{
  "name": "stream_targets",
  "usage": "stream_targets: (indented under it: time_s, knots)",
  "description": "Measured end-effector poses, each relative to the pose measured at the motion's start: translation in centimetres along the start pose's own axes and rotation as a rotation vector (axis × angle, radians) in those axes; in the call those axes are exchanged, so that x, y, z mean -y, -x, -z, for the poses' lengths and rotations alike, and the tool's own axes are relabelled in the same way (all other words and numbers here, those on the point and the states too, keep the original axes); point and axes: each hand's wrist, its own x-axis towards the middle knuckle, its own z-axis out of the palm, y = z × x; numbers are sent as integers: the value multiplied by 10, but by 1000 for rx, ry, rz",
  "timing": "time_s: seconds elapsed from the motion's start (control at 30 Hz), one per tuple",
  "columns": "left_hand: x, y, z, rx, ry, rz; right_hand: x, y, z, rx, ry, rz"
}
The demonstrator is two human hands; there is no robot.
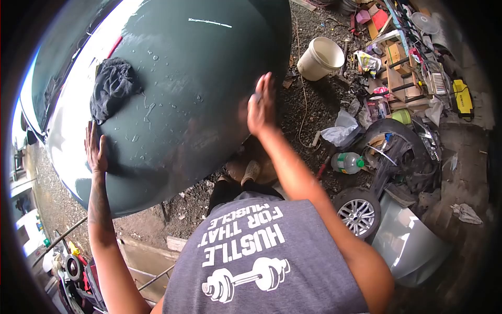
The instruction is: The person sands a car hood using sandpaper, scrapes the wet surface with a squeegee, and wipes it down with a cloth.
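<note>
"In the head view, where is the panel?"

"Right in front of the person, its dark, curved face tilted up and its near edge just beyond the feet. That puts most of it within reach of both arms."

"What does the left hand do there?"

"It lies palm down near the panel's left side, fingers stretched out, thumb a little apart, gripping nothing. I'd guess it steadies the lean over the curve."

"And the right hand?"

"It's by the panel's right edge, turned more on its side. The fingers are straight and close together, not curled round anything. It's blurred, so I can't tell whether the palm touches the surface. The turned wrist probably suits the way the panel falls off there."

"Why is the cloth up there?"

"It sits bunched just beyond the left fingertips, probably to be handy; whether they touch it I can't tell. The drops near it show the surface is wet, which may be why a cloth is close."

"And the bucket?"

"On the ground beyond the right hand, tilted in this wide view, its mouth facing us. Being near that side makes it easy to get at, I'd say. The bottle lies on its side closer in, next to the wheel."
</note>
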Motion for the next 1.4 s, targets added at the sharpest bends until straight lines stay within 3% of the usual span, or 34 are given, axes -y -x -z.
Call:
stream_targets:
  time_s: [0.1, 0.17, 0.3, 0.43, 0.57, 0.6, 0.63, 0.7, 0.8, 0.87, 0.97, 1.03, 1.17, 1.23, 1.27, 1.4]
  knots:
    - [5, 6, -3, 5, -3, 31, 28, 59, -2, 138, -14, 29]
    - [9, 4, -5, -6, 32, 8, 6, 18, 9, 97, 4, 110]
    - [-1, 4, 0, -11, 42, 29, -23, -61, 13, 54, 25, -136]
    - [7, 3, -5, -34, 44, -16, 37, 63, -11, 85, -57, 93]
    - [8, 3, -5, -40, 26, -45, -3, 13, 5, 84, -72, 181]
    - [7, 1, -6, -42, 25, -36, -4, -21, 15, 28, -219, 23]
    - [5, 1, -6, -40, 19, -21, -31, -44, 10, 34, -92, -110]
    - [9, 7, -1, -36, 7, -18, -15, -37, 3, 25, -39, -149]
    - [16, 2, -11, -45, 30, -29, 53, 69, -13, 80, -3, 49]
    - [7, 4, -6, -52, 37, -36, 62, 96, -10, 141, -46, 86]
    - [12, -2, -8, -70, 18, -60, 33, 42, -8, 45, -60, 137]
    - [14, 7, -8, -59, 10, -58, 5, -10, -6, -5, -5, -107]
    - [19, -2, -12, -51, 15, -31, 52, 52, -11, 71, -59, -88]
    - [18, 2, -11, -39, 10, -15, 49, 78, -11, 127, -107, -19]
    - [13, 2, -8, -40, 15, -32, 37, 66, -13, 55, -105, 49]
    - [4, 2, -2, -36, 40, -9, -13, -31, 2, -21, -80, -193]
